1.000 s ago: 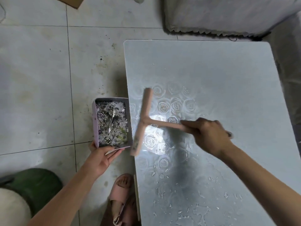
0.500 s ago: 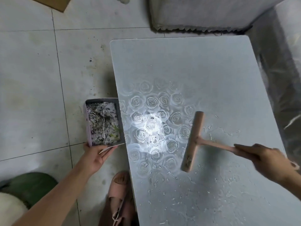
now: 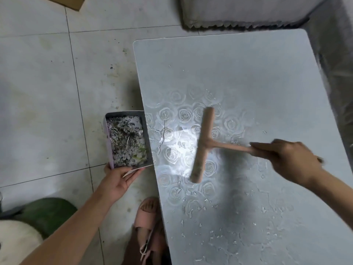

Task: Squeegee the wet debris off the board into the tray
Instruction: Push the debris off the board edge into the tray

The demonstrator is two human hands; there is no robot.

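A pale grey board point(image 3: 248, 77) with an embossed rose pattern fills the right side, wet and speckled with small bits of debris point(image 3: 219, 232) toward its near end. My right hand point(image 3: 286, 159) grips the handle of a pink T-shaped squeegee point(image 3: 202, 146), whose blade lies across the roses near the board's middle. My left hand point(image 3: 118, 178) holds a small rectangular tray point(image 3: 108, 134) from below, pressed against the board's left edge. The tray is filled with dark wet debris.
Tiled floor point(image 3: 47, 92) lies to the left. A foot in a pink sandal point(image 3: 147, 213) stands by the board's near left edge. A green round object point(image 3: 47, 213) sits at lower left, a grey fabric-covered block point(image 3: 238, 10) beyond the board.
The squeegee went from the board's left edge far out to the right, and now has swept back left toward the middle. The tray stays at the edge in my left hand.
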